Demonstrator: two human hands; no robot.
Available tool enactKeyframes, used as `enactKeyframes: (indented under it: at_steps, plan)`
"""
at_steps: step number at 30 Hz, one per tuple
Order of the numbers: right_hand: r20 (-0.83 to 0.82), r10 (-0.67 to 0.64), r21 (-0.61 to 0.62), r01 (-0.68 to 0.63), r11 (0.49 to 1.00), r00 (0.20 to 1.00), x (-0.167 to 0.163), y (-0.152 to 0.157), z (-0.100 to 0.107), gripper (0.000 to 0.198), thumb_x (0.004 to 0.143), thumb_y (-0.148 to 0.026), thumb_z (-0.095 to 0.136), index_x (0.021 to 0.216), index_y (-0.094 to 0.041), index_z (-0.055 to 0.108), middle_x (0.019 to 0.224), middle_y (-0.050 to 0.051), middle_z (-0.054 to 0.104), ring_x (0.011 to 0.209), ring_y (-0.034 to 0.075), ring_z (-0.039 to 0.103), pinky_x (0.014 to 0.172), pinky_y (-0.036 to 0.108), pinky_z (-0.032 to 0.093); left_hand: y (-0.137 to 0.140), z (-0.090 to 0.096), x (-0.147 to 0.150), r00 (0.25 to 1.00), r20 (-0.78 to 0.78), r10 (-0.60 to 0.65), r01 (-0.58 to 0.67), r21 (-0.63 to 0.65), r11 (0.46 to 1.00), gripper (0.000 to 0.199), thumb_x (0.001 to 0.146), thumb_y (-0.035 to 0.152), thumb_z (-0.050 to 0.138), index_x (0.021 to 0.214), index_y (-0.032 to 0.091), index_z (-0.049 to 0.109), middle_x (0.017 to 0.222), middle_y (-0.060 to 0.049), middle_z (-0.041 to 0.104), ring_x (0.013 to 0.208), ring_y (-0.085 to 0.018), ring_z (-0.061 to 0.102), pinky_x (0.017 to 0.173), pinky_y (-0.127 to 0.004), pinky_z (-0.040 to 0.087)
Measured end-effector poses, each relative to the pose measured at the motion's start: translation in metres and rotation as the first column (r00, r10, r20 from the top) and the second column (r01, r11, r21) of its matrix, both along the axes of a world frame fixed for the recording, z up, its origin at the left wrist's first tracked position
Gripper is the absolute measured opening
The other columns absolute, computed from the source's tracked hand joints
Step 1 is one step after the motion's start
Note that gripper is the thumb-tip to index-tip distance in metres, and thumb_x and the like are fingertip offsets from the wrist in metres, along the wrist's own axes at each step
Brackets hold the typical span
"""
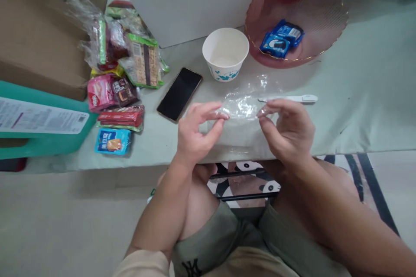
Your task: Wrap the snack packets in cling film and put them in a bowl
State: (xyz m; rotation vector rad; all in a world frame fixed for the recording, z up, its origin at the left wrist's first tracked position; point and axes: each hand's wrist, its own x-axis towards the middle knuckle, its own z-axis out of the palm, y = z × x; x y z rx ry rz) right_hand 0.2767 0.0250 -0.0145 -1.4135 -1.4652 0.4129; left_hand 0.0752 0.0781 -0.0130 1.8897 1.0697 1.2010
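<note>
A clear plastic bag (243, 107) is stretched between my two hands, just above the near side of the table. My left hand (198, 132) pinches one corner between thumb and fingers. The opposite corner is pinched in my right hand (289, 129). Behind the bag lies a white utility knife (302, 98), close to my right fingertips. A white paper bowl (225, 49) with a blue-green print stands beyond the bag, and nothing shows inside it. To the left of the bowl, a black phone (180, 94) rests face up.
A pink scalloped dish (328, 21) at the back right holds blue snack packets (282, 39). Packaged snacks (144, 60) are heaped at the left, with a blue packet (112, 141) near the table edge. A cardboard box (39, 34) and a green container (48, 145) stand far left.
</note>
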Motion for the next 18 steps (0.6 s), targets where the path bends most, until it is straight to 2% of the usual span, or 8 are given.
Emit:
enactKeyframes:
  at_steps: [1,3,6,7,9,12,15,18]
  plan:
    - [0.077,-0.012,0.010,0.011,1.000,0.997,0.002,-0.005,0.003,0.022,0.097,-0.039,0.053,0.116,-0.034,0.063,0.087,0.004,0.069,0.093,0.027,0.070,0.091,0.052,0.057,-0.005,0.004,-0.002,0.999,-0.038,0.018,-0.013,0.134,0.991,0.022,0.094,0.030,0.064,0.116,0.030,0.066,0.091,0.000,0.076,0.085,-0.018,0.075,0.081,-0.041,0.062]
    - [0.220,-0.050,0.032,0.044,0.999,0.974,0.005,-0.015,0.010,0.015,0.096,-0.037,0.053,0.102,-0.034,0.066,0.082,0.004,0.067,0.099,0.030,0.068,0.096,0.057,0.053,-0.015,0.013,-0.006,0.992,-0.072,0.106,-0.073,0.366,0.928,0.021,0.091,0.025,0.067,0.110,0.034,0.067,0.080,0.001,0.075,0.091,-0.022,0.072,0.079,-0.045,0.061]
    - [0.301,-0.127,0.207,0.065,0.976,0.945,0.009,-0.028,0.021,0.010,0.093,-0.033,0.054,0.092,-0.034,0.064,0.079,0.004,0.066,0.108,0.033,0.066,0.103,0.062,0.048,-0.026,0.024,-0.011,0.977,-0.071,0.200,-0.136,0.519,0.844,0.011,0.091,0.030,0.065,0.101,0.036,0.065,0.067,0.000,0.067,0.109,-0.029,0.071,0.088,-0.056,0.060]
    - [0.304,-0.147,0.264,0.065,0.962,0.941,0.010,-0.030,0.023,0.008,0.093,-0.032,0.055,0.090,-0.035,0.063,0.079,0.004,0.066,0.110,0.033,0.065,0.105,0.063,0.046,-0.029,0.026,-0.012,0.979,-0.067,0.190,-0.129,0.518,0.846,0.010,0.092,0.032,0.063,0.101,0.037,0.064,0.065,0.000,0.065,0.114,-0.029,0.071,0.095,-0.060,0.058]
    - [0.307,-0.171,0.313,0.070,0.947,0.936,0.011,-0.033,0.026,0.006,0.093,-0.036,0.056,0.091,-0.035,0.061,0.078,0.003,0.065,0.110,0.033,0.066,0.109,0.065,0.045,-0.035,0.027,-0.014,0.994,-0.030,0.103,-0.078,0.448,0.891,0.016,0.095,0.032,0.059,0.108,0.040,0.063,0.066,0.002,0.066,0.116,-0.027,0.072,0.108,-0.063,0.053]
    - [0.320,-0.163,0.229,0.091,0.969,0.933,0.009,-0.034,0.025,0.018,0.096,-0.047,0.049,0.104,-0.035,0.060,0.082,0.006,0.066,0.115,0.037,0.067,0.107,0.069,0.045,-0.039,0.026,-0.012,0.996,0.086,-0.007,-0.022,0.327,0.945,0.025,0.096,0.038,0.059,0.121,0.043,0.060,0.078,0.002,0.072,0.113,-0.025,0.075,0.105,-0.057,0.058]
    - [0.328,-0.127,0.109,0.095,0.989,0.936,0.007,-0.035,0.020,0.037,0.099,-0.056,0.037,0.118,-0.033,0.058,0.087,0.011,0.066,0.122,0.041,0.065,0.100,0.072,0.048,-0.038,0.024,-0.007,0.987,0.160,-0.014,-0.032,0.283,0.959,0.029,0.096,0.049,0.059,0.125,0.046,0.058,0.091,0.001,0.073,0.109,-0.026,0.077,0.099,-0.056,0.062]
    - [0.302,-0.105,0.082,0.084,0.993,0.948,0.007,-0.037,0.014,0.039,0.100,-0.056,0.035,0.123,-0.033,0.057,0.087,0.010,0.066,0.117,0.040,0.068,0.097,0.072,0.050,-0.032,0.024,0.000,0.978,0.204,-0.035,-0.016,0.242,0.970,0.028,0.097,0.050,0.056,0.125,0.045,0.058,0.097,0.000,0.072,0.107,-0.026,0.077,0.105,-0.058,0.060]
